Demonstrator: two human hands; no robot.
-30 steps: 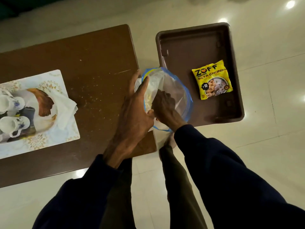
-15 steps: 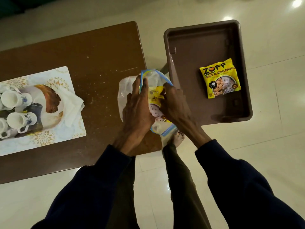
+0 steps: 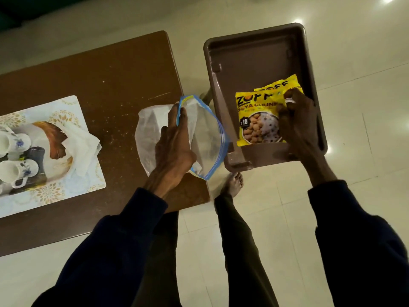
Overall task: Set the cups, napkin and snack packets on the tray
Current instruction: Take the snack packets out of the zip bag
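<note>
A brown plastic tray stands to the right of the wooden table. My right hand grips a yellow snack packet low inside the tray, over a second yellow packet that lies mostly hidden beneath it. My left hand holds the blue-rimmed mouth of a clear plastic bag at the table's right edge. Two white floral cups lie on a patterned serving tray at the far left, and a white napkin lies crumpled beside them.
The brown tray sits above a glossy tiled floor. My legs and a bare foot are between the table and that tray. The table's top shows scattered crumbs.
My right hand pulled a yellow packet out of the bag and carried it right into the brown tray, over the first packet. My left hand stayed on the bag's mouth.
</note>
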